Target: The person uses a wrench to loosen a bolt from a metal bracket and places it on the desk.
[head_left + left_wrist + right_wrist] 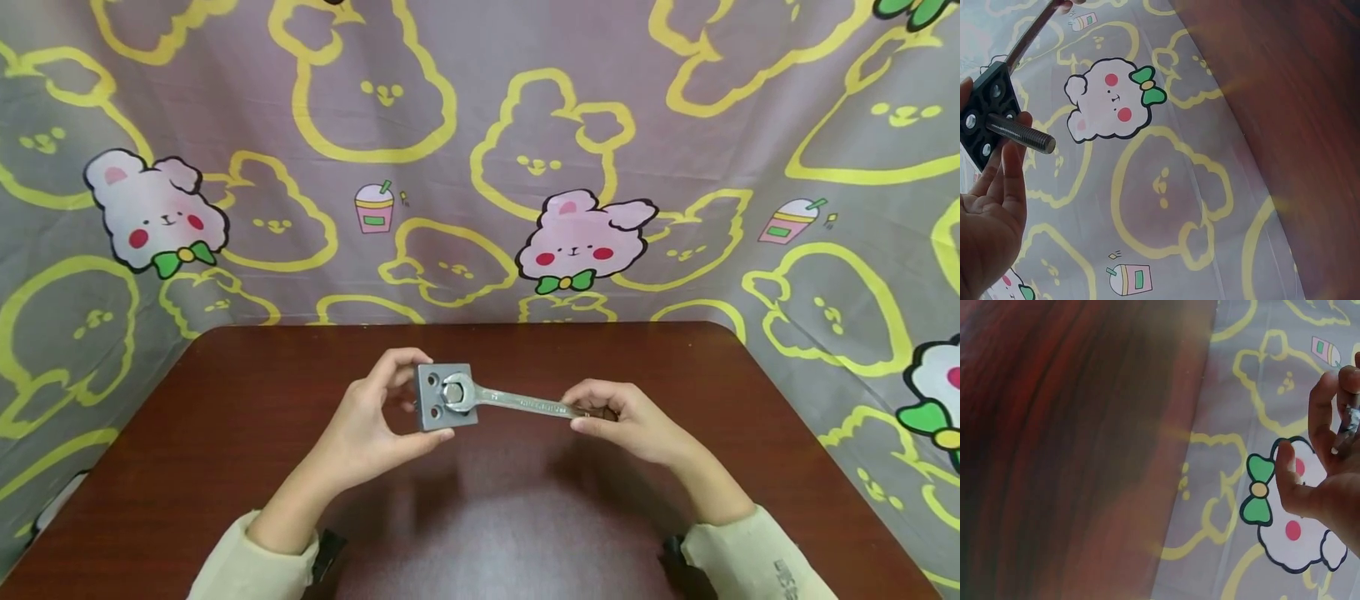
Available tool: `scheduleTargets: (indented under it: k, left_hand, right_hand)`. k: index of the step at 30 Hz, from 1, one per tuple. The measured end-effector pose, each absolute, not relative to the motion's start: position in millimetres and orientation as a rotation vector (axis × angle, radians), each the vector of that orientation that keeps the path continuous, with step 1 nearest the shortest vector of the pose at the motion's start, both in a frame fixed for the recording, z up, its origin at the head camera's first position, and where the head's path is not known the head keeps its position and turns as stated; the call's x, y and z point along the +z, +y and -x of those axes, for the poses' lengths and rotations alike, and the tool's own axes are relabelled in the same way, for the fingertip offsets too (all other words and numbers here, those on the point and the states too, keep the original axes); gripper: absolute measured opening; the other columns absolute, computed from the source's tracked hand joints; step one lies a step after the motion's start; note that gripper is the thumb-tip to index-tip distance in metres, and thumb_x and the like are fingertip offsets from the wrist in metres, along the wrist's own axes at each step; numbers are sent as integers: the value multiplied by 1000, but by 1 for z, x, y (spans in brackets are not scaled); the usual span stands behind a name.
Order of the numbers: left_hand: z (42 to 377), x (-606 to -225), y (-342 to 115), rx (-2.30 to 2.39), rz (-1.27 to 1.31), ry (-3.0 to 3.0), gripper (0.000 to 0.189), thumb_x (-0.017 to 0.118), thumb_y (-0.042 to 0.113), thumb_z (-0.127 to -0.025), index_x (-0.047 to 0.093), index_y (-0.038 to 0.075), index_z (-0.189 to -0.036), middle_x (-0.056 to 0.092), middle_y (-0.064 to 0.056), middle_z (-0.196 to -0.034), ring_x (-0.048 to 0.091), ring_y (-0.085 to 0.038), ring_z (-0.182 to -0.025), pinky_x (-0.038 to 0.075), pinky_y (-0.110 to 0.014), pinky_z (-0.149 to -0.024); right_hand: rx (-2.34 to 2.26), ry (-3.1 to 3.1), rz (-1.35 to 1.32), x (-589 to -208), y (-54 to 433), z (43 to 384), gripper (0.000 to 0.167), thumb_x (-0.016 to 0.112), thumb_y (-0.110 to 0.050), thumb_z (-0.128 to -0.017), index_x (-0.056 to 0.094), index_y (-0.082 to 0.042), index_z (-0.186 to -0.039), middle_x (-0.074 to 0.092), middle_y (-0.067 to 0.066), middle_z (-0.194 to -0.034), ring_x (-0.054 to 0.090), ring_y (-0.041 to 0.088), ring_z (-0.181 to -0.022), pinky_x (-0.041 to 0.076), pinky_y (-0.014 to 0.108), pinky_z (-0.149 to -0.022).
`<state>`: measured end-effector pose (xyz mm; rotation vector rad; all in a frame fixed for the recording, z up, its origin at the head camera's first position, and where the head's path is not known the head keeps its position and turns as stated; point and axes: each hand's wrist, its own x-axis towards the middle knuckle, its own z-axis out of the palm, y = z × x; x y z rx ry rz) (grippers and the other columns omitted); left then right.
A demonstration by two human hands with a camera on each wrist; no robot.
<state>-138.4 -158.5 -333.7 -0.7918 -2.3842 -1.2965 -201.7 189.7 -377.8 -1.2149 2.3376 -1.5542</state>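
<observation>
My left hand holds a small grey square plate by its edges, fingers at the top and thumb along the bottom. A bolt head sits on the plate's face beside two round holes. In the left wrist view, the bolt's threaded shank sticks out from the dark ribbed back. My right hand grips the far end of a silver open-end wrench between thumb and fingers. The wrench's open end lies around the bolt head. In the right wrist view, only the wrench's tail end shows among the fingers.
Both hands are raised above a dark red-brown wooden table. Behind and beside it hangs a grey curtain printed with yellow outlines and cartoon bunnies. Dark straps show at both sleeve cuffs.
</observation>
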Motion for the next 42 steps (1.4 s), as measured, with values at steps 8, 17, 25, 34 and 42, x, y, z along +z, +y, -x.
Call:
scheduleTargets:
  k: [8,17,25,34,42]
  left_hand:
    - [138,-331,-157,-1369,833,-2345,73,91,12,-67,48,14,-126,75,1,-103,64,-8,-75,57,-28,-65]
    - [139,-331,-152,-1390,1056,-2416,69,90,14,-69,50,14,-124,75,2,-105,67,-6,-85,58,-28,-74]
    - [145,-331,-146,-1412,1234,-2544,67,89,14,-70,50,15,-124,75,6,-96,65,-5,-80,58,-28,-73]
    - [149,-332,-138,-1384,1398,-2700,63,87,22,-74,49,16,-123,75,5,-99,67,-2,-84,59,-26,-78]
    - [152,-333,-135,-1396,1493,-2810,59,87,22,-72,52,14,-118,74,10,-94,65,1,-77,58,-21,-76]
  right_hand:
    - [-1497,2316,1237,-370,181,205,21,68,2,-88,66,-6,-108,61,8,-76,55,11,-67,49,24,-58]
    - [-1372,2284,1159,-368,185,218,18,69,2,-87,68,-6,-104,67,4,-82,59,7,-73,54,24,-65]
    - [-1319,2346,1026,-360,183,242,17,75,-2,-83,75,-10,-97,70,-2,-91,56,16,-88,52,29,-74]
    - [-1107,2390,1035,-337,173,264,14,80,-12,-81,77,-18,-93,64,3,-96,47,23,-100,51,43,-86]
    - [-995,2432,1129,-317,161,265,16,83,-14,-77,78,-20,-91,60,4,-94,42,22,-102,44,40,-84]
